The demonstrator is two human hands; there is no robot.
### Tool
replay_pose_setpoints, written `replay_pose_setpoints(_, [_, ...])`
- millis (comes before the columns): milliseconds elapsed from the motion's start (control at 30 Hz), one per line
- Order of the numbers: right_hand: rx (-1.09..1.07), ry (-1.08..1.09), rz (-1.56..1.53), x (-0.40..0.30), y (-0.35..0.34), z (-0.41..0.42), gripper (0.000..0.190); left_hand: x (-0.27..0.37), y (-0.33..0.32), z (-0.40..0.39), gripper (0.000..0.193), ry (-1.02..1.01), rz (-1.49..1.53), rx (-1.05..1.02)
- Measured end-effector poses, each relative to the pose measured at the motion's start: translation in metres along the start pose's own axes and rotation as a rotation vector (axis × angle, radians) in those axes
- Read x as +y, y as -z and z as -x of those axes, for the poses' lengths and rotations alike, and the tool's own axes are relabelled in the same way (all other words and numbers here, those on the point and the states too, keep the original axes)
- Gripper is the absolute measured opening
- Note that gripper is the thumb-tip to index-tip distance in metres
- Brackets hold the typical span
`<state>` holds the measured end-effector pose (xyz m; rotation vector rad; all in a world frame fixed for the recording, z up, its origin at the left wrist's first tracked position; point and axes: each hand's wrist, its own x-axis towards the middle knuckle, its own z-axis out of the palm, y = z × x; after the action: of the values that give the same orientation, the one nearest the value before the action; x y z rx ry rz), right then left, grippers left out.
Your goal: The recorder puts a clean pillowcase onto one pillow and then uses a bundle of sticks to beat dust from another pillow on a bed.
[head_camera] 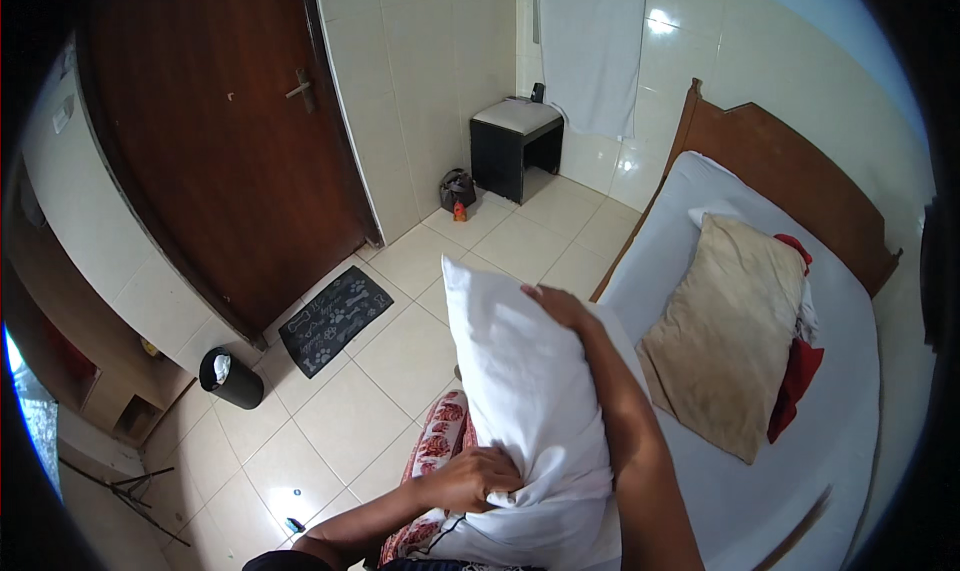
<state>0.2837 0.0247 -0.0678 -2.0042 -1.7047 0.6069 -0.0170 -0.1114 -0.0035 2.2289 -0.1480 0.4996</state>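
Note:
A pillow in a white pillowcase (517,361) stands upright before me, leaning over my lap. My left hand (472,479) grips a bunched fold of the white fabric near its lower end, fingers curled into the cloth. Along the upper right side of the pillow, my right hand (561,307) lies with its fingertips on the far edge. How firmly those fingers close is hidden by the angle. On the bed to the right rests a stained beige pillow (720,331) without a white cover, partly over red cloth (795,391).
The bed (825,451) has a white sheet and a wooden headboard (787,166). A black stool (517,143) stands by the wall, with a dark bag (457,188) beside it. A doormat (336,320) and a black bin (232,380) are near the brown door (202,136).

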Motion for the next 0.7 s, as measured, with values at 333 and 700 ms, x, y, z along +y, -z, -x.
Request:
replay_pose_setpoints(333, [0.69,-0.258,0.212,-0.049,0.098,0.087,0.057,-0.014,-0.024,0.077,0.022,0.12,-0.001,0.49])
replay_pose_setpoints(700, [1.241,-0.615,0.488,-0.078,0.218,0.276,0.058,-0.075,-0.012,0.032,0.039,0.255,-0.652,0.56])
